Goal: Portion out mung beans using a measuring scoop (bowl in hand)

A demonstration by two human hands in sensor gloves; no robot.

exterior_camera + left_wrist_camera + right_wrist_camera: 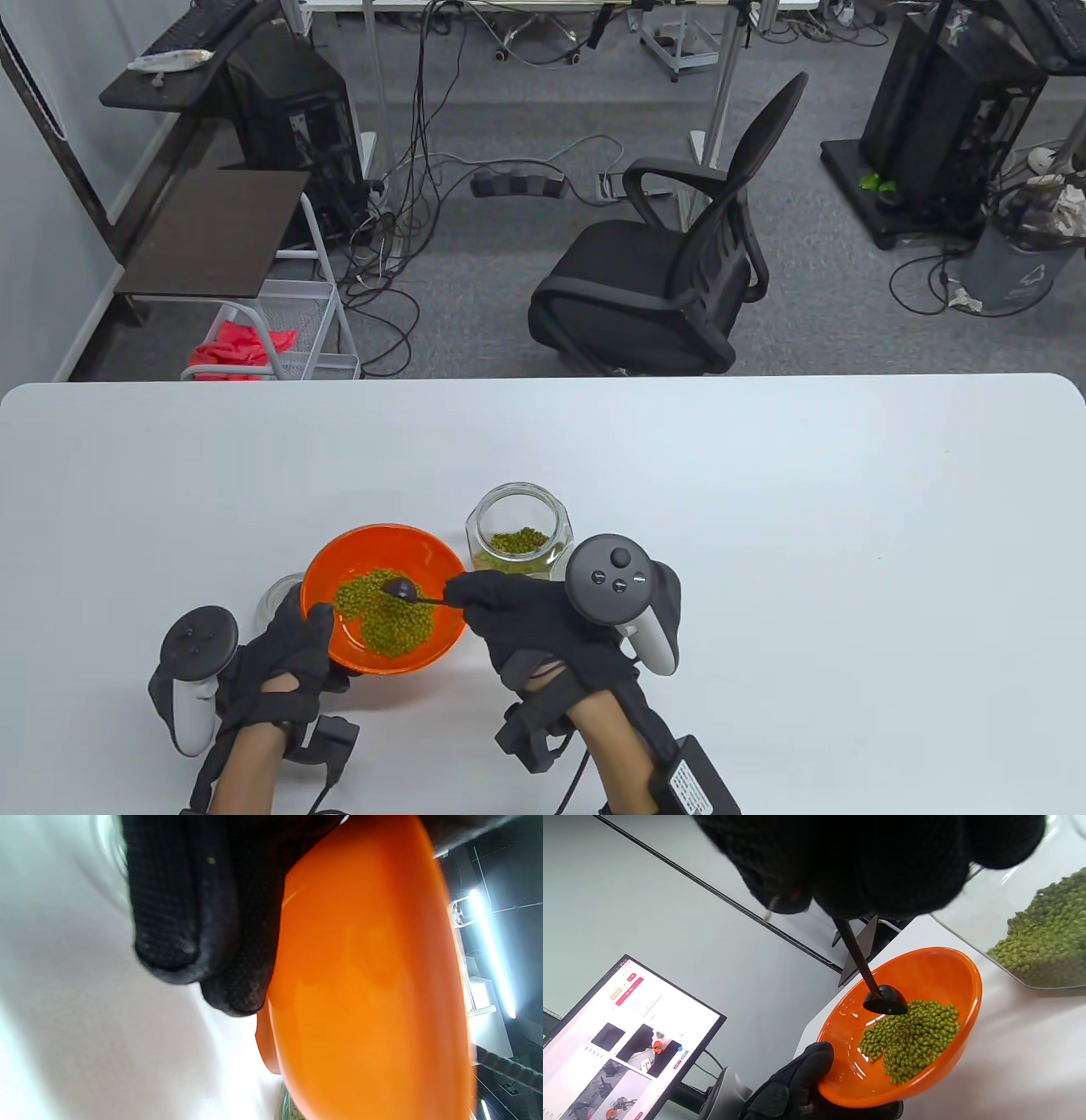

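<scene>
An orange bowl (339, 556) holding a heap of mung beans (386, 615) is gripped at its near left rim by my left hand (284, 649), thumb on the rim. In the left wrist view the bowl's underside (365, 984) fills the frame with gloved fingers (203, 921) curled under it. My right hand (517, 607) pinches the handle of a small black measuring scoop (400, 587), whose cup sits over the beans (912, 1039). The right wrist view shows the scoop (884, 1001) turned down above the bowl (950, 971). A glass jar (519, 536) of beans stands just behind.
A clear glass lid (276, 594) lies on the white table (806, 526) left of the bowl, partly hidden by it. A black office chair (670, 272) stands beyond the far table edge. A monitor (623, 1043) shows in the right wrist view.
</scene>
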